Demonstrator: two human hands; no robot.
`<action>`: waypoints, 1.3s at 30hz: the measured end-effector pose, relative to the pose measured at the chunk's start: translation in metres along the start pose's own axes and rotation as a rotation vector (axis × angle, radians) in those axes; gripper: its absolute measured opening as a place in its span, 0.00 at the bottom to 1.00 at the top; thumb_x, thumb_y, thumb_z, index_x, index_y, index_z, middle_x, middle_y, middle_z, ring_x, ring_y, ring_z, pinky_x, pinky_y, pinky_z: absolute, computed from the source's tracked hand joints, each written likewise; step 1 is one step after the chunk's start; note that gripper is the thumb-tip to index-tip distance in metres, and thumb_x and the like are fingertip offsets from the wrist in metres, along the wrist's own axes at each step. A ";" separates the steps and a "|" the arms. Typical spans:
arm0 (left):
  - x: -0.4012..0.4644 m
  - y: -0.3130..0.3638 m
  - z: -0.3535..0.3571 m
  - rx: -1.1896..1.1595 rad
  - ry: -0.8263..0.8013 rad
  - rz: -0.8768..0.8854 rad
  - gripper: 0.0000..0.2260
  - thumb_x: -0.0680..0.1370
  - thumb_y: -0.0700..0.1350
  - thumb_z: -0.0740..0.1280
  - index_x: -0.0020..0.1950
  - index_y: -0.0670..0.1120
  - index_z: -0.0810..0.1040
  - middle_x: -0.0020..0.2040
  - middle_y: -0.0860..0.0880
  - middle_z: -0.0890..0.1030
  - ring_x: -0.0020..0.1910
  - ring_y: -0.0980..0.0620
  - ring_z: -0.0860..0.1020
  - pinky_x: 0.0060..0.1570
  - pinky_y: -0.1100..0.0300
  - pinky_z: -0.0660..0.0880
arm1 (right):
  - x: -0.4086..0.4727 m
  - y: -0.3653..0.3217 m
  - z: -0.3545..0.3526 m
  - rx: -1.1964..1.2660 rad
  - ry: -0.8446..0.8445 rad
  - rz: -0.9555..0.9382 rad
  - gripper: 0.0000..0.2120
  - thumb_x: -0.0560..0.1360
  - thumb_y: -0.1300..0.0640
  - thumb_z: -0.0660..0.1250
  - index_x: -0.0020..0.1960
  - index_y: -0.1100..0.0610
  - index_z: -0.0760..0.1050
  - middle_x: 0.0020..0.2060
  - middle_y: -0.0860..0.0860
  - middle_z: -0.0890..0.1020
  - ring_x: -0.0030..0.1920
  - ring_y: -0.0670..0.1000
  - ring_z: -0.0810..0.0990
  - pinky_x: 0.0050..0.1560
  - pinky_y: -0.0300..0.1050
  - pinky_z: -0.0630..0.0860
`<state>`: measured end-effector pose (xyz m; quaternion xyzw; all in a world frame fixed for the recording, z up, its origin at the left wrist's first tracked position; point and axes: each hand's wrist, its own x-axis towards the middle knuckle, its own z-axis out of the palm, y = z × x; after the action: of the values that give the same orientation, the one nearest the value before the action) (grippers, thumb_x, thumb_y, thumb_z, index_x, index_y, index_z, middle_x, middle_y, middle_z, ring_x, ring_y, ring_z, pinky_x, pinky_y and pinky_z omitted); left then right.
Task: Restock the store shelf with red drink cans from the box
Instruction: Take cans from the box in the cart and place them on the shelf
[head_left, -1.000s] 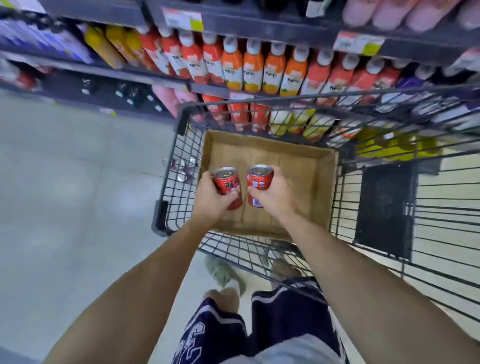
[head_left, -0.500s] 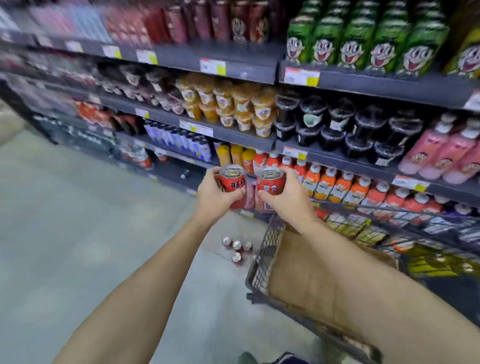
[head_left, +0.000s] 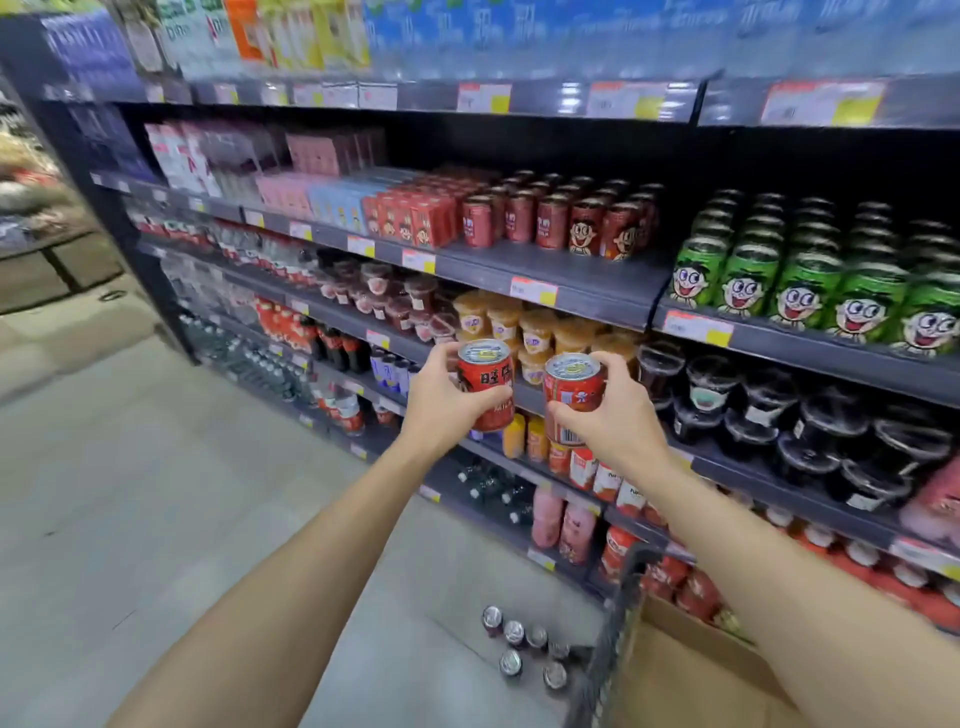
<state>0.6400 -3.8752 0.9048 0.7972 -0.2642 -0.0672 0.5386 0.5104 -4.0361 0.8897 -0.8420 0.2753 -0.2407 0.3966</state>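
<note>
My left hand (head_left: 441, 402) grips one red can (head_left: 485, 382) and my right hand (head_left: 615, 421) grips a second red can (head_left: 571, 397), both upright, side by side, raised before the shelf (head_left: 587, 291). Matching cans (head_left: 561, 218) stand on that shelf. Lower right: cart (head_left: 608, 649) holding the cardboard box (head_left: 691, 670).

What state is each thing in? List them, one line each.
left hand: grips left can
right hand: grips right can
left can: upright, lifted, sealed
right can: upright, lifted, sealed
shelf row of red cans: upright, bare shelf in front
box: open, in cart
floor cans: standing beside cart
</note>
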 end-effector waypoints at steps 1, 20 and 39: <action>0.009 0.000 0.000 -0.001 0.002 -0.003 0.29 0.69 0.49 0.78 0.66 0.51 0.69 0.55 0.55 0.75 0.55 0.54 0.76 0.49 0.62 0.73 | 0.009 -0.004 0.001 -0.011 -0.004 -0.019 0.32 0.69 0.50 0.76 0.68 0.51 0.66 0.56 0.48 0.78 0.56 0.51 0.79 0.55 0.47 0.76; 0.189 0.006 -0.015 -0.066 -0.022 0.057 0.27 0.68 0.49 0.79 0.60 0.53 0.68 0.49 0.63 0.74 0.49 0.64 0.76 0.46 0.68 0.73 | 0.188 -0.053 0.054 0.050 0.052 -0.026 0.34 0.68 0.47 0.77 0.69 0.48 0.64 0.60 0.49 0.79 0.58 0.50 0.80 0.58 0.53 0.79; 0.324 -0.039 -0.076 -0.121 -0.258 0.193 0.31 0.67 0.53 0.79 0.66 0.51 0.72 0.55 0.57 0.78 0.53 0.60 0.77 0.42 0.70 0.72 | 0.255 -0.105 0.138 -0.005 0.394 0.186 0.32 0.68 0.47 0.77 0.66 0.48 0.65 0.57 0.48 0.79 0.54 0.49 0.80 0.54 0.54 0.81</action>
<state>0.9590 -3.9612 0.9590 0.7189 -0.4021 -0.1327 0.5513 0.8116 -4.0731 0.9427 -0.7507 0.4245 -0.3622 0.3537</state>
